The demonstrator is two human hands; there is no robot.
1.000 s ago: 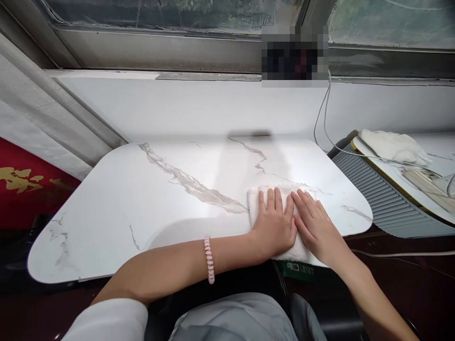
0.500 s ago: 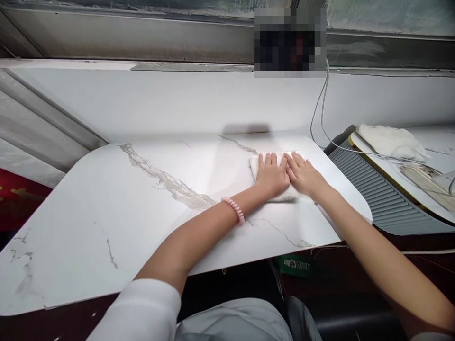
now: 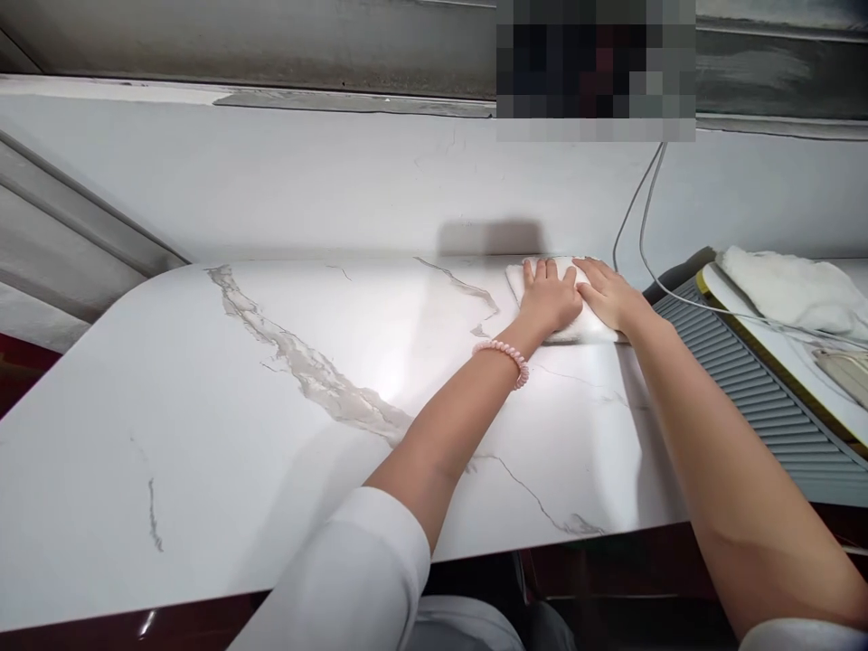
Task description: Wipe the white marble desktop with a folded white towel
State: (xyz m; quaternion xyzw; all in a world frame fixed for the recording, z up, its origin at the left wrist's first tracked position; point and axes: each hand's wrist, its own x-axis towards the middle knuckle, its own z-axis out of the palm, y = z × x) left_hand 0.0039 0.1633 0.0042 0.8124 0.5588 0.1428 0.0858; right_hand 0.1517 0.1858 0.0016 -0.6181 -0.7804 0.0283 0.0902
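A folded white cloth (image 3: 597, 324) lies flat at the far right of the marble-patterned white table (image 3: 285, 506), close to the wall. My left hand (image 3: 551, 298), with a pink coiled band on its wrist, presses down on the cloth's left part, fingers stretched out. Beside it, my right hand (image 3: 614, 294) rests on the cloth's right part with its fingers extended flat. The two hands nearly touch at the thumbs. Neither hand grips the cloth; it stays under the palms and fingers.
To the right stands a second table with a ribbed grey side (image 3: 766, 389), bearing another white cloth (image 3: 800, 289) and a beige object (image 3: 844, 372). Thin cables (image 3: 643, 217) hang down the wall (image 3: 305, 181). A blurred patch hides part of the window ledge.
Both hands and the cloth have slid away from me, toward the wall at the table's back edge. The view has shifted closer to the table.
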